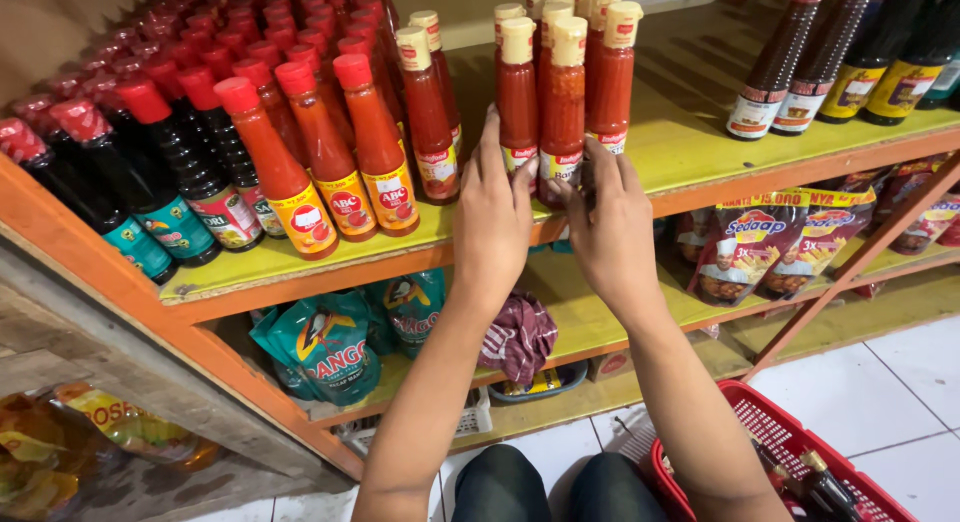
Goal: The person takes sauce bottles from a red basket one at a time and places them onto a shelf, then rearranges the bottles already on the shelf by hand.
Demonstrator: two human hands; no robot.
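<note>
Both my hands reach up to a cluster of red chilli sauce bottles with cream caps point(560, 92) standing at the front of a yellow-green shelf point(690, 147). My left hand point(493, 217) rests its fingers against the base of the leftmost front bottle point(517, 97). My right hand point(610, 222) touches the lower labels of the front bottles to the right point(610, 82). Neither bottle is lifted; whether the fingers wrap round them is hidden behind the backs of my hands.
Orange sauce bottles with red caps point(330, 152) and dark soy bottles point(170, 182) fill the shelf's left. More dark bottles point(850, 52) stand at right. Refill pouches point(330, 347) and packets point(760, 247) lie on the lower shelf. A red basket point(790, 452) holding bottles sits by my knee.
</note>
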